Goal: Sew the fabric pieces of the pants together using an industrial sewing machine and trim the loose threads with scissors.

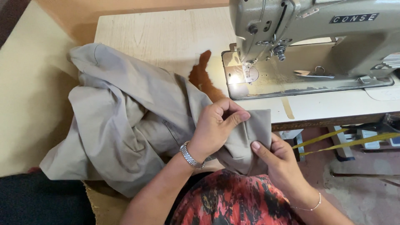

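Hands (246, 141) on fabric (125, 116) before sewing machine (308, 37)

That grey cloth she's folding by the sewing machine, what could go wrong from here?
1. Most of the grey cloth hangs off the table's left edge; its weight might drag the piece away.
2. The left hand and right hand pinch only a small fold, which could slip open.
3. The lit needle area of the sewing machine is close by, a possible hazard to fingers.

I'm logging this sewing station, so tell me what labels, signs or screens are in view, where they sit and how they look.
Nameplate: on the sewing machine arm, top right; narrow dark rectangle, pale lettering.
Sticker: machine's far right edge; small, pale with reddish stripes, partly cut off.
No screens or packages.
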